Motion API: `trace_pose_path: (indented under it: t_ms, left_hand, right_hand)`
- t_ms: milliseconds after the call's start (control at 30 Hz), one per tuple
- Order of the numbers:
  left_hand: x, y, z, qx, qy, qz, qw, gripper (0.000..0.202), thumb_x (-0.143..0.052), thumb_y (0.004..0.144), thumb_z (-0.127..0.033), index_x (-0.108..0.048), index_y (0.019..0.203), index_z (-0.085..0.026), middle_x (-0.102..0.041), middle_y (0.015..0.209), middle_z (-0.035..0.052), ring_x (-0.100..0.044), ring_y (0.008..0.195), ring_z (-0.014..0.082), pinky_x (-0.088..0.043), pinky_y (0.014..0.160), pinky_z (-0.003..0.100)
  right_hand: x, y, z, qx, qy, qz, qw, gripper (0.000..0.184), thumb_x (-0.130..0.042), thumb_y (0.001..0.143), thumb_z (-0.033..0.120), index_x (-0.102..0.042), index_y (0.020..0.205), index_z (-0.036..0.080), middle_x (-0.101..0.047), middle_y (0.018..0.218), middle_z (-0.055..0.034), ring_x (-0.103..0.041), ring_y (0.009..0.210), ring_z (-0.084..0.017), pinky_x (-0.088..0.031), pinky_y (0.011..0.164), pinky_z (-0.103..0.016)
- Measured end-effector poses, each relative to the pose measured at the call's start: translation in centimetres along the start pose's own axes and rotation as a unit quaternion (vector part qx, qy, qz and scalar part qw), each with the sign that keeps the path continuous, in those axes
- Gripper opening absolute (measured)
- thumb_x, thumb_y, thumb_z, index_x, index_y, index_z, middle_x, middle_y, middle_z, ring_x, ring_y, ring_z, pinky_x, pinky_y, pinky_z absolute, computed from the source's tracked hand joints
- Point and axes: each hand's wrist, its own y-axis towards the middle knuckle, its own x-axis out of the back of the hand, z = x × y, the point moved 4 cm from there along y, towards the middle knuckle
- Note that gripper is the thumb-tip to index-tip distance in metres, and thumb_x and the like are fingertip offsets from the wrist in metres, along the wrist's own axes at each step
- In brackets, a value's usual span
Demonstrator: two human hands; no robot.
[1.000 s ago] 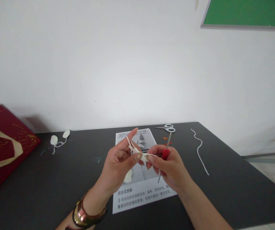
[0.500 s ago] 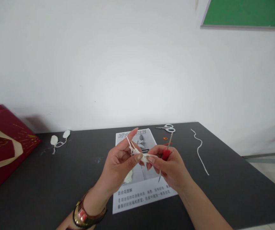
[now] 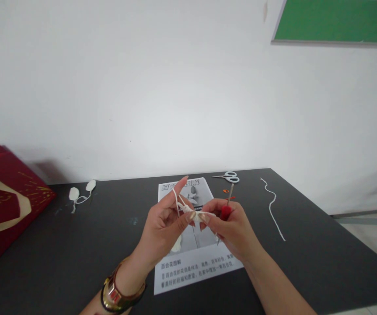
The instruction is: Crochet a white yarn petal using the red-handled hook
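Between my two hands is a small piece of white crochet work [image 3: 196,215], pinched by both thumbs and fingers. My left hand [image 3: 165,223] grips its left end, with the index finger raised and white yarn [image 3: 176,197] looped around it. My right hand [image 3: 232,223] pinches the right end and also holds a crochet hook [image 3: 227,211] with a red grip, its metal shaft pointing up past the fingers. Below them lies a printed sheet [image 3: 195,280] with a flower picture and Chinese text. Part of a white crocheted piece [image 3: 176,245] shows behind my left wrist.
Small scissors [image 3: 232,177], an orange stitch marker [image 3: 225,190] and a thin red item [image 3: 230,198] lie behind my right hand. A white yarn strand [image 3: 273,205] is on the right. Two white crocheted petals [image 3: 74,194] and a red gift bag [image 3: 8,201] are on the left of the black table [image 3: 109,249].
The crochet hook in my right hand has tilted slightly and shifted a little left. Both hands keep their pinch on the crochet work. The view has shifted slightly.
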Motion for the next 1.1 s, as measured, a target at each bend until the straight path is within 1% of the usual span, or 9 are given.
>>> trace_pose_path:
  t_ms: [133, 233, 333, 467, 600, 833, 1000, 1067, 1100]
  left_hand:
    - [0.3, 0.0, 0.1, 0.004, 0.021, -0.014, 1.0, 0.06, -0.067, 0.077, -0.016, -0.048, 0.132, -0.03, -0.058, 0.076, -0.0008, -0.051, 0.065, 0.0106, -0.042, 0.058, 0.022]
    - [0.7, 0.1, 0.0, 0.018, 0.002, -0.037, 0.999, 0.049, -0.067, 0.077, -0.021, -0.057, 0.125, -0.027, -0.057, 0.075, -0.0006, -0.046, 0.059, 0.0085, -0.037, 0.053, 0.021]
    - [1.5, 0.5, -0.2, 0.047, -0.036, -0.107, 0.993, 0.035, -0.063, 0.08, -0.031, -0.065, 0.114, -0.021, -0.055, 0.072, -0.0002, -0.039, 0.052, 0.0062, -0.031, 0.045, 0.02]
    - [3.2, 1.4, -0.8, 0.04, -0.065, -0.185, 0.98, 0.037, -0.062, 0.08, -0.033, -0.065, 0.113, -0.018, -0.053, 0.064, -0.0022, -0.037, 0.047, 0.0053, -0.027, 0.04, 0.018]
    - [6.4, 2.3, -1.9, -0.018, -0.111, -0.232, 0.966, 0.035, -0.063, 0.078, -0.029, -0.064, 0.112, -0.017, -0.053, 0.06, -0.0031, -0.039, 0.046, 0.0063, -0.026, 0.038, 0.018]
    - [13.7, 2.3, -3.8, -0.097, -0.153, -0.352, 0.918, 0.021, -0.059, 0.081, -0.028, -0.064, 0.1, -0.022, -0.051, 0.055, -0.0037, -0.041, 0.044, 0.0076, -0.025, 0.039, 0.02]
    - [17.7, 1.3, -4.4, -0.1, -0.102, -0.415, 0.899, 0.016, -0.047, 0.087, -0.029, -0.06, 0.083, -0.021, -0.042, 0.05, -0.0062, -0.04, 0.044, 0.0058, -0.028, 0.044, 0.02]
    - [18.8, 1.5, -4.2, -0.079, -0.048, -0.414, 0.905, 0.017, -0.047, 0.087, -0.029, -0.058, 0.079, -0.019, -0.04, 0.05, -0.0069, -0.042, 0.046, 0.0055, -0.032, 0.048, 0.02]
    - [19.2, 1.7, -4.0, -0.07, -0.013, -0.414, 0.907, 0.02, -0.045, 0.086, -0.033, -0.057, 0.077, -0.018, -0.035, 0.046, -0.008, -0.037, 0.042, 0.0049, -0.03, 0.046, 0.019]
  right_hand:
    - [-0.3, -0.2, 0.9, 0.008, -0.024, -0.018, 1.0, 0.017, -0.077, 0.061, 0.026, -0.065, 0.062, 0.014, -0.06, 0.048, 0.0016, -0.032, 0.037, -0.004, -0.02, 0.036, -0.019]
    - [-0.3, -0.2, 1.2, 0.016, -0.051, -0.028, 0.998, 0.017, -0.076, 0.061, 0.027, -0.066, 0.061, 0.013, -0.062, 0.05, 0.0002, -0.033, 0.038, -0.004, -0.021, 0.037, -0.019]
    - [-0.2, -0.1, 1.1, 0.018, -0.065, -0.03, 0.997, 0.016, -0.074, 0.062, 0.027, -0.066, 0.061, 0.013, -0.062, 0.051, -0.0004, -0.033, 0.039, -0.004, -0.02, 0.038, -0.02]
    - [-0.1, 0.1, 0.8, 0.013, -0.074, -0.032, 0.997, 0.016, -0.074, 0.062, 0.027, -0.065, 0.062, 0.014, -0.06, 0.05, 0.0001, -0.032, 0.04, -0.005, -0.019, 0.038, -0.02]
    - [0.0, 0.3, 0.6, 0.004, -0.082, -0.038, 0.996, 0.014, -0.073, 0.063, 0.026, -0.066, 0.063, 0.013, -0.061, 0.05, 0.0, -0.031, 0.039, -0.004, -0.018, 0.037, -0.02]
    - [0.3, 0.7, -0.3, -0.008, -0.06, -0.005, 0.998, 0.014, -0.069, 0.07, 0.026, -0.064, 0.066, 0.014, -0.062, 0.052, 0.0009, -0.029, 0.038, -0.004, -0.018, 0.037, -0.02]
    - [0.2, 0.6, -0.4, -0.024, -0.008, 0.022, 0.999, 0.012, -0.07, 0.068, 0.022, -0.062, 0.065, 0.013, -0.061, 0.05, 0.0012, -0.027, 0.038, -0.003, -0.014, 0.037, -0.021]
    - [0.1, 0.6, -0.3, -0.027, -0.002, 0.027, 0.999, 0.013, -0.071, 0.067, 0.023, -0.062, 0.065, 0.013, -0.061, 0.05, 0.0009, -0.027, 0.038, -0.003, -0.014, 0.037, -0.021]
    - [0.1, 0.6, -0.3, -0.029, -0.007, 0.027, 0.999, 0.014, -0.071, 0.067, 0.024, -0.062, 0.065, 0.013, -0.061, 0.05, 0.0009, -0.026, 0.037, -0.003, -0.014, 0.037, -0.021]
